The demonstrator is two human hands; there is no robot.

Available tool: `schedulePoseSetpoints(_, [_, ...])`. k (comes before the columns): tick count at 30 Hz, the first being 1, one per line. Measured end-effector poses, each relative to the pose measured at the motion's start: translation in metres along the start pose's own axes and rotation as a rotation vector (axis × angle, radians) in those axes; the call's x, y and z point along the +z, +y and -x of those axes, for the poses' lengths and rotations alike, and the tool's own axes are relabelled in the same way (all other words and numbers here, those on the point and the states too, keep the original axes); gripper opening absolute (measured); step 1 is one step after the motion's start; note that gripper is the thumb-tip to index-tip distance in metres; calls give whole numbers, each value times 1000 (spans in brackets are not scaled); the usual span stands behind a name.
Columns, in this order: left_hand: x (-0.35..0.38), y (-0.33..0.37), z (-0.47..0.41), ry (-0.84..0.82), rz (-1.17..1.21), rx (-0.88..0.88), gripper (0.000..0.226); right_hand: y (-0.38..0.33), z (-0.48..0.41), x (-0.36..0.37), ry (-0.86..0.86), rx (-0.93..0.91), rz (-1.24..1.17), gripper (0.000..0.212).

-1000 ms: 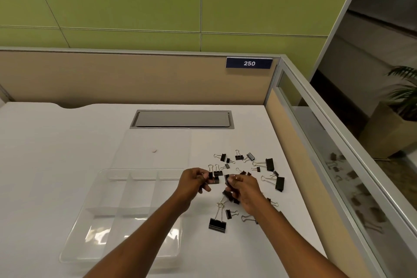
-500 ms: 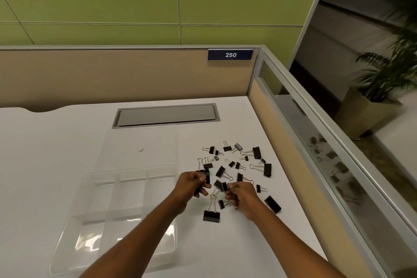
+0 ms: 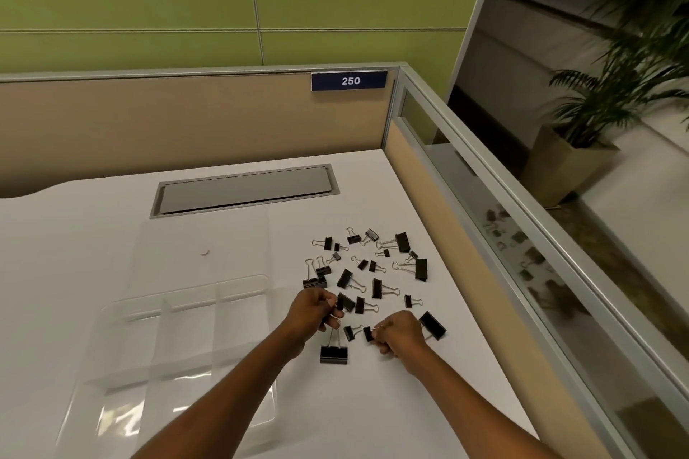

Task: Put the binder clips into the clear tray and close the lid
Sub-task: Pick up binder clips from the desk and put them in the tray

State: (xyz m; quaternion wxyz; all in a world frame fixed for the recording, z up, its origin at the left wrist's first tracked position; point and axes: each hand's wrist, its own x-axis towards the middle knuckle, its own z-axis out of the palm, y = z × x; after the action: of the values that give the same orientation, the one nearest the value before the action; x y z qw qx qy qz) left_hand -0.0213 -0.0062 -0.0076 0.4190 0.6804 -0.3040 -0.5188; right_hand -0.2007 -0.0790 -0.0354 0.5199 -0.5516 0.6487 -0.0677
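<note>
The clear tray (image 3: 156, 354) lies open and empty to the left of the left hand (image 3: 311, 313), its lid (image 3: 208, 246) flat beyond it. That hand pinches a binder clip (image 3: 345, 303) at its fingertips. To its right, the right hand (image 3: 397, 333) grips a small clip (image 3: 368, 333) by the wire handle. The other binder clips (image 3: 373, 265) lie scattered on the white desk (image 3: 56, 253) just beyond both hands.

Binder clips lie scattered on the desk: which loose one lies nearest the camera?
The large black binder clip lying between the two forearms, wire handles pointing away. Every other loose clip lies farther up the desk.
</note>
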Motion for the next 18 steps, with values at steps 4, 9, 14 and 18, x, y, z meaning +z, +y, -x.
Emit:
schedulePoseSetpoints(4, [1, 0, -4, -17, -38, 4, 20, 5, -1, 4, 4, -4, 138, 12])
schedulePoseSetpoints(9, [0, -2, -8, -14, -47, 1, 21, 8, 0, 6, -33, -5, 191, 3])
schedulePoseSetpoints(14, [-1, -5, -11, -13, -53, -4, 20, 16, 4, 1, -25, -36, 256, 10])
schedulePoseSetpoints(18, [0, -4, -10, -15, -47, -6, 20, 17, 1, -13, 100, -87, 232, 11])
